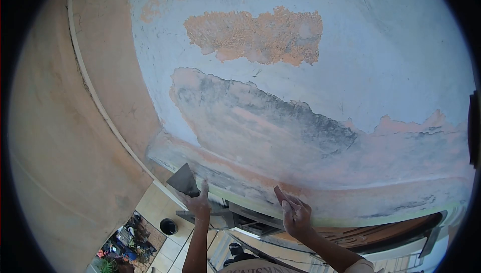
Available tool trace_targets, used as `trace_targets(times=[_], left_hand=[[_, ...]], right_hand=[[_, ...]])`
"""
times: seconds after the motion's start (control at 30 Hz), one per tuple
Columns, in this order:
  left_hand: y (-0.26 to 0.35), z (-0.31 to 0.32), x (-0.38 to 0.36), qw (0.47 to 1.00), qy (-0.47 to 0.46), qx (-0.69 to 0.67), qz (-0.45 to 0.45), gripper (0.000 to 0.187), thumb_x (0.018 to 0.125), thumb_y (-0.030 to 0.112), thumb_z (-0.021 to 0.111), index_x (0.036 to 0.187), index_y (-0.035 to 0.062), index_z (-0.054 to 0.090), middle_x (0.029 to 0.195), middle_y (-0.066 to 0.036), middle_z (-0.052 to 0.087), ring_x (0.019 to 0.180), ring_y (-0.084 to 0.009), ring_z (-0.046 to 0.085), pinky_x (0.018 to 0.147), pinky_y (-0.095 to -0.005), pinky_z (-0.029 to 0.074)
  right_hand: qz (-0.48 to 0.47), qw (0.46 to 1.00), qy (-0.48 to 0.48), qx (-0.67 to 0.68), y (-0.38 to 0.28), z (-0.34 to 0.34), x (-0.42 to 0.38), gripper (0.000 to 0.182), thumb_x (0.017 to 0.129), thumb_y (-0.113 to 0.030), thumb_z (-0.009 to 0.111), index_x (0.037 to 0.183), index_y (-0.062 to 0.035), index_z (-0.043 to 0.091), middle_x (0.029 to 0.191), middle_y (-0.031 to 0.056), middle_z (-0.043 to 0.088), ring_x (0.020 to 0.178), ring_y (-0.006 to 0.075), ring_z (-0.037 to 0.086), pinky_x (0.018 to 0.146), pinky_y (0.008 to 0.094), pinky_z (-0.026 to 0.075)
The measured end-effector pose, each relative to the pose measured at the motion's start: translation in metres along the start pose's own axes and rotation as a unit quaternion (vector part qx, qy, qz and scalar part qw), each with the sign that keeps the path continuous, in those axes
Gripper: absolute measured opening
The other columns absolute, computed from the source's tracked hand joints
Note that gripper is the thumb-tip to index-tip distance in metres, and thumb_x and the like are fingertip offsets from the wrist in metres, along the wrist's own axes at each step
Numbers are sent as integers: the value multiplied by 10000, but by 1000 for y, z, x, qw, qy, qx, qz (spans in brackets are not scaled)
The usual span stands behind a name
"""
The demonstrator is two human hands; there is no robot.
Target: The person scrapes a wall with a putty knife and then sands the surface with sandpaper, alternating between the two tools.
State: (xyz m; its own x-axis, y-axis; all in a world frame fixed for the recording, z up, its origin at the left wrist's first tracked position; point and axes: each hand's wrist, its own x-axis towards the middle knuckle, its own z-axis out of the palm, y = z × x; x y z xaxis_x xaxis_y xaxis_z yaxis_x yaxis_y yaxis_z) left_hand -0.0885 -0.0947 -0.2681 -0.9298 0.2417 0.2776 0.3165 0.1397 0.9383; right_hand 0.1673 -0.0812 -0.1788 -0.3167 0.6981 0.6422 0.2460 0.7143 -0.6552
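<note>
My left hand [199,205] is closed on a broad grey scraper [184,181], its wide blade pointing up and to the left near the wall's lower ledge. My right hand [297,218] pinches a folded reddish-brown piece of sandpaper [280,193], whose tip reaches the lower band of the wall. Between and above both hands is the wall [260,138], with bluish-white paint and a large smoothed grey-pink patch. Higher up lies a rough orange patch [260,35] of bare surface. Whether the sandpaper presses on the wall cannot be made out.
Below the ledge are a dark-framed opening [253,221] and a brown wooden door [396,234]. Far down on the tiled floor stand a black bucket [169,226] and a jumble of items [131,243]. A tan wall [65,148] bounds the left. My shoe [235,248] shows below.
</note>
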Motion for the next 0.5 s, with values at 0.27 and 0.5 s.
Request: trace_targets(times=[0.27,0.5], left_hand=[[5,1,-3,998,11,-48,48,948,712,317,788,1306,-188,248,1311,-338,360,1218,-417,387,1038,-457,305],[17,-4,-3,998,10,-42,44,952,698,358,795,1309,-166,286,1291,-317,407,1179,-407,443,1000,-439,377]], right_hand=[[-67,995,26,-72,9,6,-4,270,869,31,469,1111,61,586,1000,194,658,726,267,650,670,300,504],[-32,991,98,-80,-1,6,-10,219,861,23,501,1057,76,583,924,188,664,728,272,653,653,306,497]])
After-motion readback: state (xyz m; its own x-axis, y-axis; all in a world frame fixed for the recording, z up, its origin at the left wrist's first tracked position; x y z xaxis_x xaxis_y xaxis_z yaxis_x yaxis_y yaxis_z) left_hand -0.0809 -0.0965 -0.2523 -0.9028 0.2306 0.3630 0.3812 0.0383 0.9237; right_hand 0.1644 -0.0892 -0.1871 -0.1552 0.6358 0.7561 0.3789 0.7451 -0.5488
